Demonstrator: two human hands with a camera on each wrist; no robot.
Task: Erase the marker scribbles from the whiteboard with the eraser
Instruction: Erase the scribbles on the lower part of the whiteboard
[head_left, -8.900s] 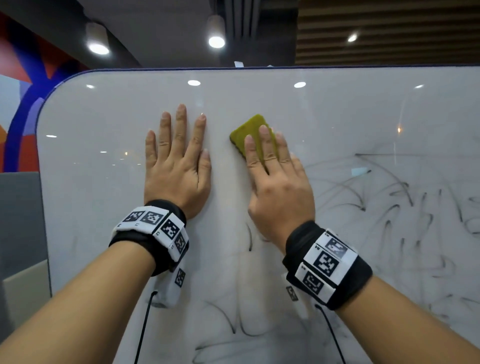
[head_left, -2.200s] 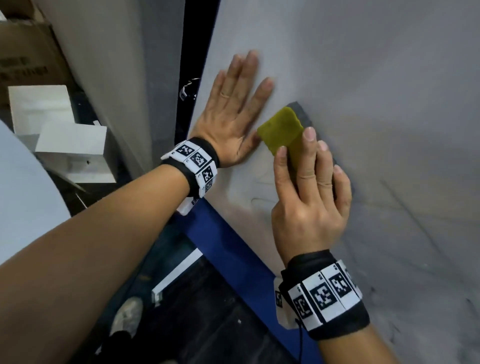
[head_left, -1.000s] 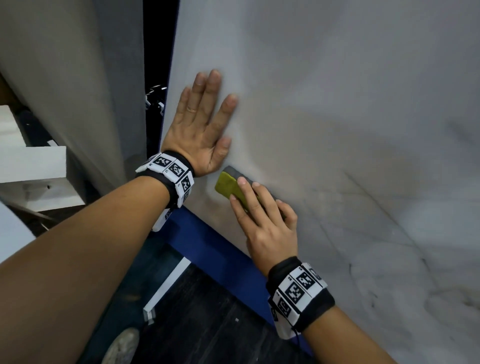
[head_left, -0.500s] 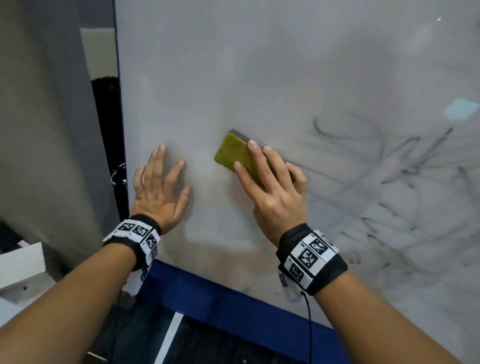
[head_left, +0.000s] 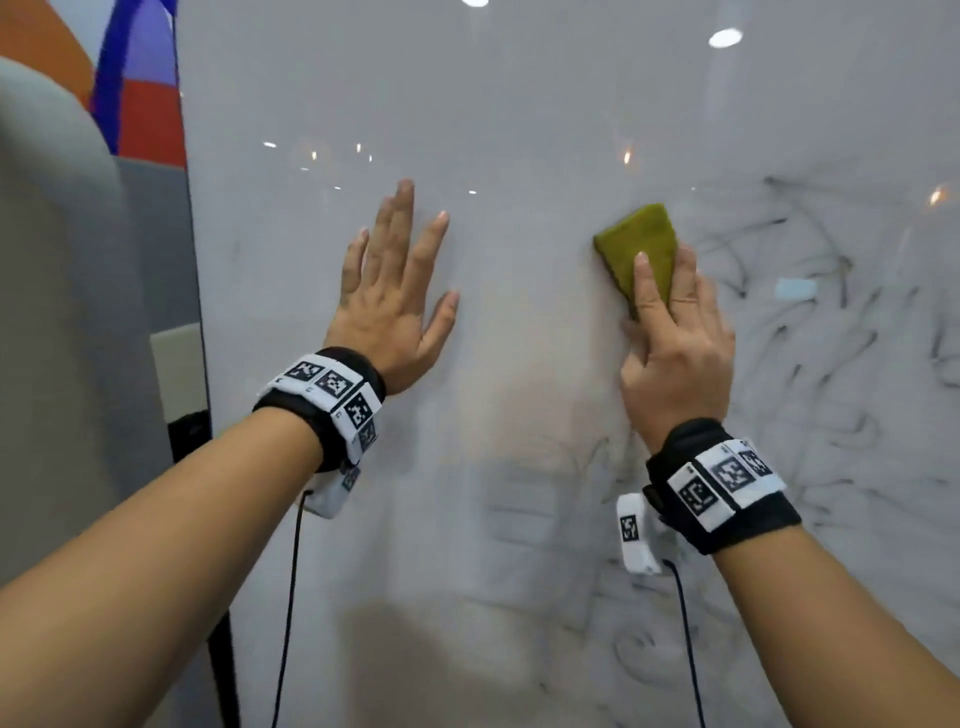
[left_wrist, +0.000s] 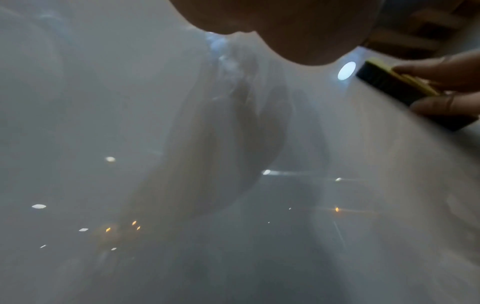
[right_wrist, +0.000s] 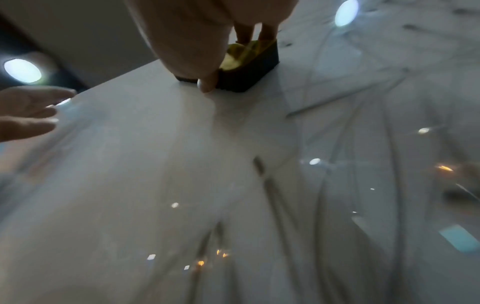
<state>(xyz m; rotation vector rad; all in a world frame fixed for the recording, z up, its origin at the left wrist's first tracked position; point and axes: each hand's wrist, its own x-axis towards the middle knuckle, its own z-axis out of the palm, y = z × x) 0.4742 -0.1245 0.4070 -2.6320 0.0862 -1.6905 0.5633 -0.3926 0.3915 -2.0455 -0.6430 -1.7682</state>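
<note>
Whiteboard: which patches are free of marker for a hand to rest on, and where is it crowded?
On the whiteboard, the clean patches are the strip between the left hand and the eraser under the right hand, and the band above both. Scribbles crowd the area right of the eraser; fainter ones run below the right wrist.

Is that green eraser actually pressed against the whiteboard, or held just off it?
Touching. In the right wrist view the eraser's dark base sits flush on the whiteboard with no gap beneath it, while the right hand grips it from above.
</note>
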